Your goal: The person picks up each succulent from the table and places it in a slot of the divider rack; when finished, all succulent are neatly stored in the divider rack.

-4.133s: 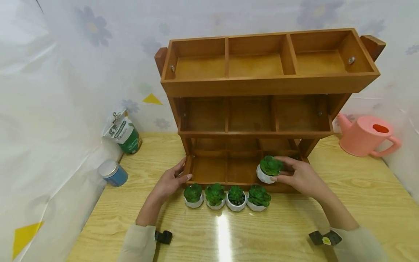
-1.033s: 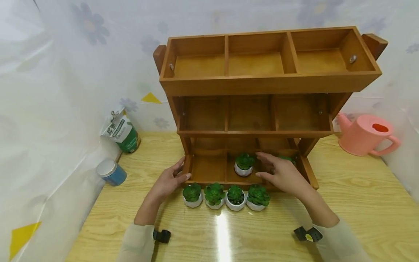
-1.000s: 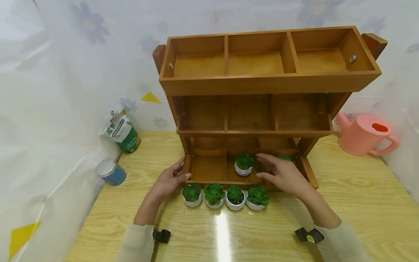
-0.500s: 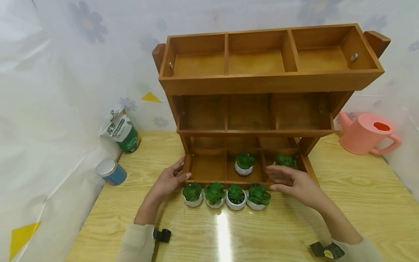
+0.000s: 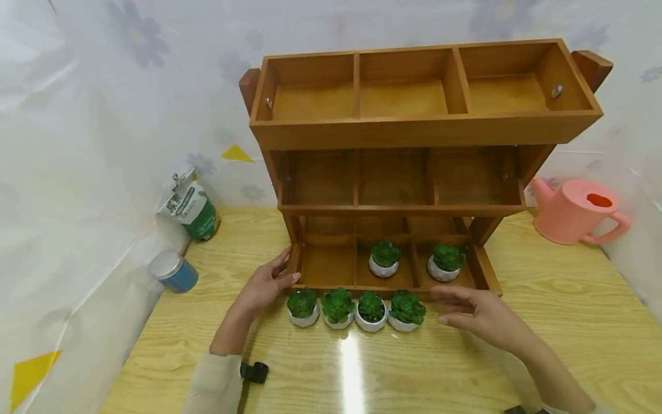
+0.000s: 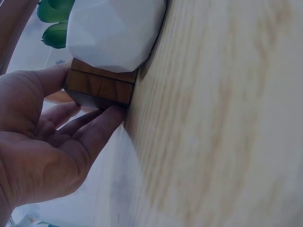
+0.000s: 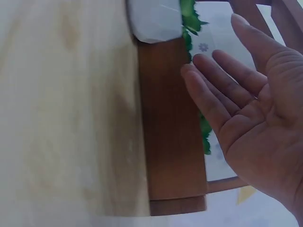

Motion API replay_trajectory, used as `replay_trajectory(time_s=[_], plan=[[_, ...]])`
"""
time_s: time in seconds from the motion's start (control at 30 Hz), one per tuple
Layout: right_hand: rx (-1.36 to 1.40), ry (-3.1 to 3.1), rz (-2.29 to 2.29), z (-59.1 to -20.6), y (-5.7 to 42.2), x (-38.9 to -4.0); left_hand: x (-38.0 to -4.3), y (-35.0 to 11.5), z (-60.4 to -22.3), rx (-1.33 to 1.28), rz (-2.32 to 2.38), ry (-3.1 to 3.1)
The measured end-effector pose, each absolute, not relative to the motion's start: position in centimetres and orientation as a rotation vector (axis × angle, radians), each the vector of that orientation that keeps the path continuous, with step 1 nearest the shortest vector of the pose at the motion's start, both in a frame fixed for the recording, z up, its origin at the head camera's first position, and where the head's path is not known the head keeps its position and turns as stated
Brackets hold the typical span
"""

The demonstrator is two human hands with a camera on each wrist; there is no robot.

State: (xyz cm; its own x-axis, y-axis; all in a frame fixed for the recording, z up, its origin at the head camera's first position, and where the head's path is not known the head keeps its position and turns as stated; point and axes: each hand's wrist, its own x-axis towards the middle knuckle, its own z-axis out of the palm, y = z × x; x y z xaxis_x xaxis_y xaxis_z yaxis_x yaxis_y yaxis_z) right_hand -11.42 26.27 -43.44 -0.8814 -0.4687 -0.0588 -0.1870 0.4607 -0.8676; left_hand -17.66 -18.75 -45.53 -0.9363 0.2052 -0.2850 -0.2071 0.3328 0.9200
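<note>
Hands [image 5: 262, 288] over table [image 5: 295, 374], flowered wall [image 5: 201, 86] behind

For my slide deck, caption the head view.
Two plants sit low in the shelf; four more plants line its front.

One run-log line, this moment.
left hand: grips wooden shelf | right hand: holds nothing | bottom tier: two plants | table: four potted plants, in row

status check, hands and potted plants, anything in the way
Left hand grips wooden shelf, bottom left. Right hand open, holding nothing. Two potted plants in bottom tier, middle and right. Four more potted plants lined up in front, possibly obstructing.
</note>
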Motion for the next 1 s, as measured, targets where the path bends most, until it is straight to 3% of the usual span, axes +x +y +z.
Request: replay_trajectory(time_s=[0.17, 1.0], plan=[[-0.663, 2.392, -1.351, -44.3, 25.8, -11.6, -17.8, -18.7, -45.5, 0.005, 1.626, 2.255], [-0.675, 2.452, -1.138, -45.2, 23.7, -12.4, -17.7, -18.7, -45.6, 0.001, 1.627, 2.259]])
